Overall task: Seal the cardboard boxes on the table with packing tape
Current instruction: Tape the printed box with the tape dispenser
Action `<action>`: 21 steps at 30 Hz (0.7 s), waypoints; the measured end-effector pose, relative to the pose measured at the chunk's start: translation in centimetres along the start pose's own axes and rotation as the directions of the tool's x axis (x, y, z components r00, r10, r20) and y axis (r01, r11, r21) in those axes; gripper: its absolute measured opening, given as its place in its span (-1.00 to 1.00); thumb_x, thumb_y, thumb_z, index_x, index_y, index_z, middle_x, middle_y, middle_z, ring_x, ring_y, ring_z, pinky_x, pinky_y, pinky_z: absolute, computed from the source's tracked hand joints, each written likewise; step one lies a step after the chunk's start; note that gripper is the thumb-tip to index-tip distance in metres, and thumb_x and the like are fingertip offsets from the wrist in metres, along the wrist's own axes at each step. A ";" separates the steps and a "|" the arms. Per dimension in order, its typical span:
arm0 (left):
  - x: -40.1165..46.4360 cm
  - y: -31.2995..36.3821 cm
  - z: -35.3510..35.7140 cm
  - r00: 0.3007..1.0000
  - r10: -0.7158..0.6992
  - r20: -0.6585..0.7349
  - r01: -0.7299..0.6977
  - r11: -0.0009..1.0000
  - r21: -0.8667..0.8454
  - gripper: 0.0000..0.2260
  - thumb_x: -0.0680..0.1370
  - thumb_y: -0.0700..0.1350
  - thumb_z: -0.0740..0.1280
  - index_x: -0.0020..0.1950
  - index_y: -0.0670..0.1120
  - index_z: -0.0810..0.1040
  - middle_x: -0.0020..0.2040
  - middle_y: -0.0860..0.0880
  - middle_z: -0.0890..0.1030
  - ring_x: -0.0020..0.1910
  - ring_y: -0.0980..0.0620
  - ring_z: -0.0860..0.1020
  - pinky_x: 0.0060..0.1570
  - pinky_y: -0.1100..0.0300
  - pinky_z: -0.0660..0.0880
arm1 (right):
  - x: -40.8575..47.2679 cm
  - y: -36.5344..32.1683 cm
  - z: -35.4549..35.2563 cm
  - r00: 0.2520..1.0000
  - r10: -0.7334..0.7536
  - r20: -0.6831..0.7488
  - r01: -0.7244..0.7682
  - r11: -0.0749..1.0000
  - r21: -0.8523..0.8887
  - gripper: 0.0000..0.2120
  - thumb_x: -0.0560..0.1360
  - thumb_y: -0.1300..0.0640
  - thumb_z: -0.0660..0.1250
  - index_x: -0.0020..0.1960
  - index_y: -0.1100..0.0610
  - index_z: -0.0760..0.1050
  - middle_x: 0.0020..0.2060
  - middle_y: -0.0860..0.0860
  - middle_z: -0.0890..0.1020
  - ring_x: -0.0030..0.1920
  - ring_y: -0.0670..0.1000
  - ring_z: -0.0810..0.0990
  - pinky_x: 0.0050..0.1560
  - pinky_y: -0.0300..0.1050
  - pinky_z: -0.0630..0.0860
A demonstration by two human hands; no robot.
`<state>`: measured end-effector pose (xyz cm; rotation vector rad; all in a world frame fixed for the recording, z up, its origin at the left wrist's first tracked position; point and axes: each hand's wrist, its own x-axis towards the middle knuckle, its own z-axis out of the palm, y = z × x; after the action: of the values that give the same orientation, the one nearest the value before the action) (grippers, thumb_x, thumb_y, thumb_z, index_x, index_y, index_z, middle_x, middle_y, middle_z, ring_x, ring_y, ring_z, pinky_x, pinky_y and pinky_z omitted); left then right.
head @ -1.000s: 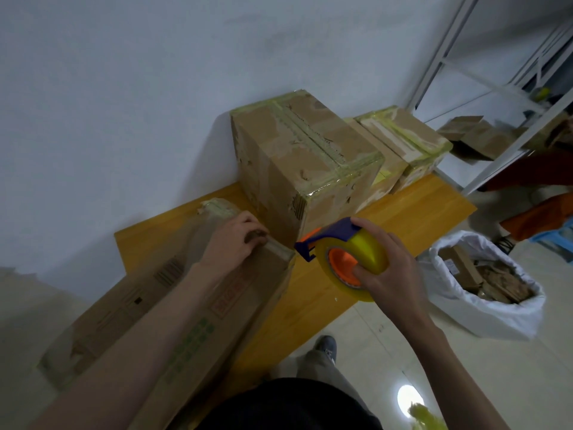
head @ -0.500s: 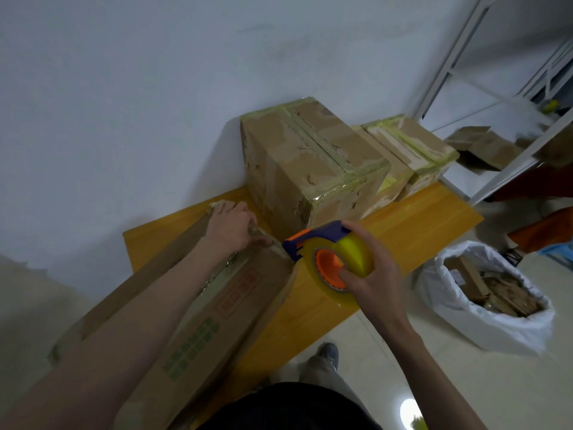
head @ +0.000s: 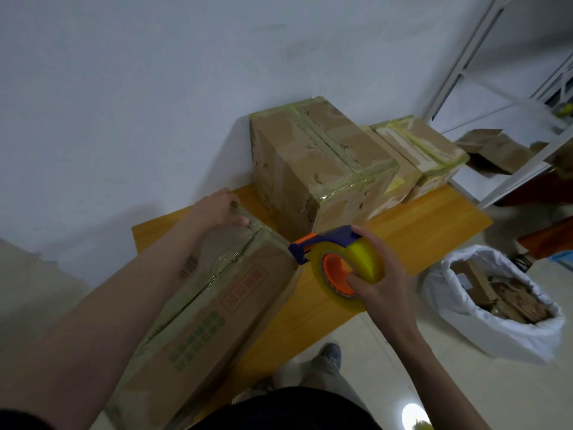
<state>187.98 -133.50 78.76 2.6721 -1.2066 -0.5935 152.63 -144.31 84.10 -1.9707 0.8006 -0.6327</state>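
Note:
A long cardboard box (head: 217, 308) lies on the wooden table (head: 418, 237), reaching toward me, with tape along its top seam. My left hand (head: 217, 209) presses on the box's far top edge, fingers laid over the corner. My right hand (head: 375, 274) grips a roll of yellowish packing tape (head: 350, 271) in a blue and orange dispenser, held just off the box's far right corner. A tall taped box (head: 316, 172) stands behind, with two smaller taped boxes (head: 418, 153) to its right.
The wall runs close behind the table. A white metal shelf (head: 508, 169) with cardboard on it stands at the right. A white sack (head: 493, 308) of cardboard scraps sits on the floor right of the table. My legs and shoe are below.
My left hand slid from the box's near top toward its far edge. The right hand with the tape roll stayed by the box's corner, and the view shifted a little.

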 end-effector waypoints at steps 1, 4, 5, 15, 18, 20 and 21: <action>0.3 -0.1 -0.1 1.000 -0.009 0.008 0.010 1.000 -0.022 -0.35 0.46 0.24 0.46 0.41 -0.09 0.46 0.37 -0.09 0.45 0.32 -0.12 0.45 0.22 0.03 0.40 | -0.1 0.0 0.0 1.000 0.002 -0.002 -0.002 1.000 -0.001 -0.32 0.31 0.03 0.39 0.42 -0.28 0.41 0.20 -0.23 0.52 0.20 -0.07 0.52 0.06 -0.07 0.55; 0.7 -0.6 0.0 0.998 -0.053 0.024 0.055 0.993 -0.105 -0.31 0.40 0.23 0.52 0.41 -0.10 0.47 0.37 -0.11 0.50 0.35 -0.13 0.45 0.27 0.04 0.38 | -0.4 0.4 -0.1 1.000 0.015 -0.007 -0.015 1.000 -0.002 -0.29 0.30 0.04 0.39 0.43 -0.30 0.39 0.26 -0.20 0.53 0.23 0.00 0.53 0.07 0.07 0.59; 0.6 -0.7 0.2 0.997 -0.066 0.027 0.069 0.988 -0.140 -0.30 0.40 0.23 0.52 0.42 -0.09 0.46 0.38 -0.11 0.50 0.36 -0.13 0.45 0.28 0.04 0.38 | -0.5 0.5 -0.2 1.000 0.019 -0.009 -0.019 1.000 0.001 -0.28 0.29 0.04 0.38 0.43 -0.31 0.39 0.28 -0.18 0.53 0.23 0.03 0.54 0.07 0.13 0.60; 0.2 -1.7 2.1 0.992 -0.128 0.006 0.118 0.890 -0.440 -0.32 0.43 0.18 0.51 0.45 -0.05 0.39 0.33 -0.12 0.50 0.28 -0.15 0.49 0.12 0.09 0.42 | -1.0 0.9 -0.6 0.997 0.045 -0.060 -0.044 0.999 0.016 -0.27 0.27 0.09 0.38 0.40 -0.33 0.41 0.31 -0.20 0.56 0.20 0.09 0.58 0.06 0.15 0.60; -0.2 -1.8 2.5 0.995 -0.093 -0.046 0.069 0.923 -0.378 -0.47 0.58 0.18 0.35 0.46 -0.03 0.37 0.33 -0.13 0.51 0.27 -0.17 0.51 0.09 0.10 0.40 | -0.9 0.8 -0.5 0.997 0.053 -0.053 -0.052 0.998 0.024 -0.26 0.27 0.10 0.37 0.40 -0.34 0.40 0.30 -0.21 0.56 0.13 0.21 0.60 0.04 0.24 0.61; -0.4 -1.9 2.8 0.994 -0.063 -0.093 0.025 0.933 -0.358 -0.61 0.67 0.10 0.21 0.45 -0.03 0.40 0.36 -0.14 0.51 0.29 -0.17 0.49 0.11 0.12 0.36 | -0.9 0.6 -0.5 0.997 0.055 -0.058 -0.053 0.998 0.040 -0.26 0.28 0.12 0.37 0.40 -0.34 0.41 0.30 -0.22 0.57 0.15 0.16 0.60 0.06 0.24 0.60; -0.3 -2.0 2.9 0.993 -0.056 -0.105 0.014 0.932 -0.362 -0.65 0.69 0.06 0.16 0.43 -0.03 0.42 0.36 -0.14 0.51 0.30 -0.17 0.49 0.11 0.12 0.35 | -0.8 0.6 -0.5 0.996 0.059 -0.061 -0.056 0.997 0.049 -0.26 0.28 0.13 0.37 0.40 -0.34 0.41 0.30 -0.22 0.56 0.17 0.13 0.59 0.06 0.23 0.60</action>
<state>187.97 -131.83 75.67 2.3839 -0.9181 -0.5931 151.60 -144.15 83.73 -1.8860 0.8697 -0.6764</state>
